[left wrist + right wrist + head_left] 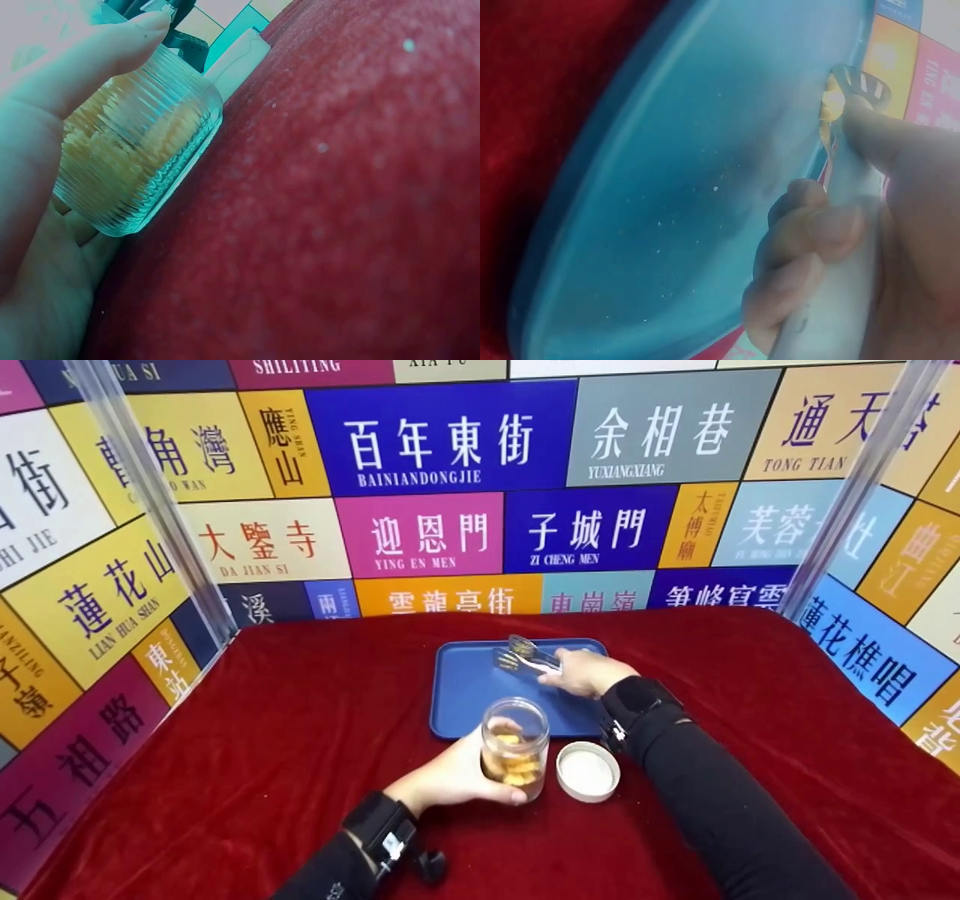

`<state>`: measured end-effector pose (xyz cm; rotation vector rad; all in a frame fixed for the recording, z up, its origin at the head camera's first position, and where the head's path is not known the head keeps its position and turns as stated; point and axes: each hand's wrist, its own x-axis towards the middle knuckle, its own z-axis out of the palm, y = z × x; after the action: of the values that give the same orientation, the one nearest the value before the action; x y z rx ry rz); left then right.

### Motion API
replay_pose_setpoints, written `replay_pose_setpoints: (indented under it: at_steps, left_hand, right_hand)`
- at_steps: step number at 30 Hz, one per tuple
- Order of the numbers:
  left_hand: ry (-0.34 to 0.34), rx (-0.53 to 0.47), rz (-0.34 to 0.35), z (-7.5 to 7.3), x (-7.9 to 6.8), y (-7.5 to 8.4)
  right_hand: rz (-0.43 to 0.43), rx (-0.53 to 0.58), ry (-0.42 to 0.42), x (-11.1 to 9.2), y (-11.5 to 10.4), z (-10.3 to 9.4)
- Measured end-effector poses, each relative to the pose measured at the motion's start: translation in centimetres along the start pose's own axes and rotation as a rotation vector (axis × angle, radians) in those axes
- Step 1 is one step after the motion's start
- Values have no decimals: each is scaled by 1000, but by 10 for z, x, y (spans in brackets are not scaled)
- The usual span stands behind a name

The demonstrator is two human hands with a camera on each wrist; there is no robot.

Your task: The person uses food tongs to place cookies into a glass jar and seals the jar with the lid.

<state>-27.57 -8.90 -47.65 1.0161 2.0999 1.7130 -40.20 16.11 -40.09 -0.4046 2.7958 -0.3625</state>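
My left hand [450, 772] grips a clear ribbed glass jar [516, 712] at the front edge of the blue tray [461, 690]. The jar is uncovered and holds yellowish ridged pieces [101, 154] in its lower part. Over the far part of the tray, my right hand [590, 671] holds a pair of tongs [514, 656] with slotted metal heads and a pale handle [832, 300]. Its fingers curl round the handle and the thumb lies along it. A yellow bit shows by the tong heads in the right wrist view; whether it is a held piece is unclear.
A round white lid [589, 771] lies just right of the jar on the red cloth [300, 720]. Small crumbs [660, 225] dot the tray. Behind the table stands a wall of coloured signs [442, 435], with clear upright posts [847, 487] at the sides.
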Motion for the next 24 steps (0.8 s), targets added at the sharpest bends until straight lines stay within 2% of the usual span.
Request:
replay_pose_setpoints:
  at_steps: [12, 17, 24]
  left_hand:
    - [-2, -3, -10, -1, 0, 1]
    - [8, 1, -15, -2, -1, 1]
    - [-1, 2, 5, -1, -1, 1]
  right_hand:
    - [-40, -47, 32, -2, 1, -3]
    - [-94, -91, 58, -1, 5, -4]
    - [-150, -92, 75, -5, 18, -4]
